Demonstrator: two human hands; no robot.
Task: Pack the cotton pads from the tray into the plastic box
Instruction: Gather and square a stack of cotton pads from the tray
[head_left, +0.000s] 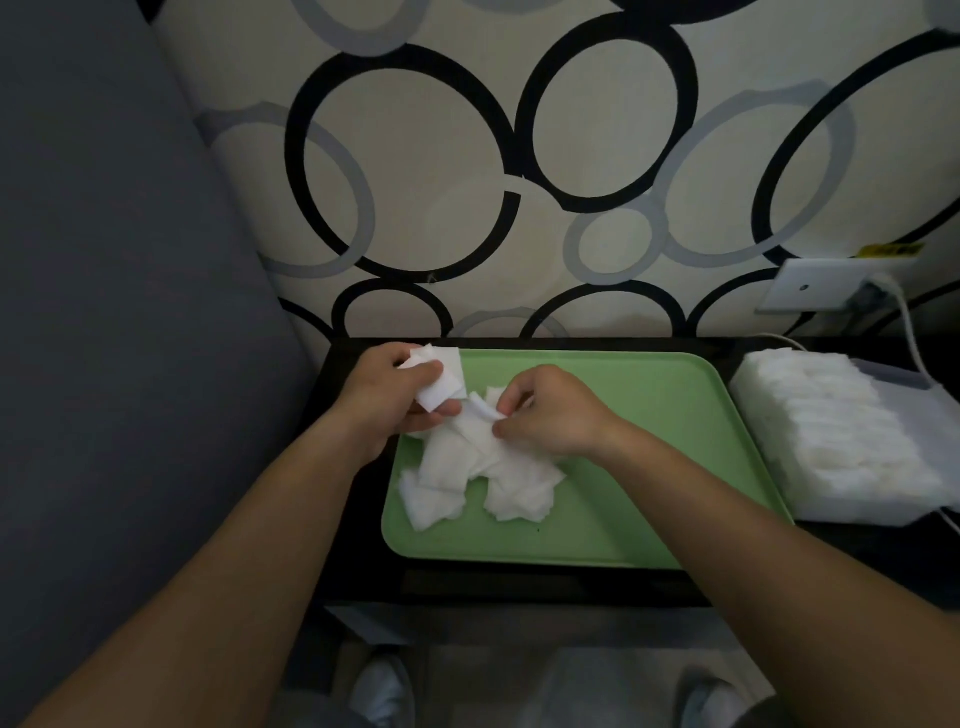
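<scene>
A green tray lies on a black table, with a loose heap of white square cotton pads on its left half. My left hand holds a small stack of pads over the tray's far left corner. My right hand hovers over the heap and pinches the edge of one pad between thumb and fingertips. To the right of the tray stands the clear plastic box, filled with rows of white pads.
The black table stands against a wall with a ring pattern. A grey sofa side rises at the left. A wall socket with a white cable sits behind the box. My shoes show below the table's front edge.
</scene>
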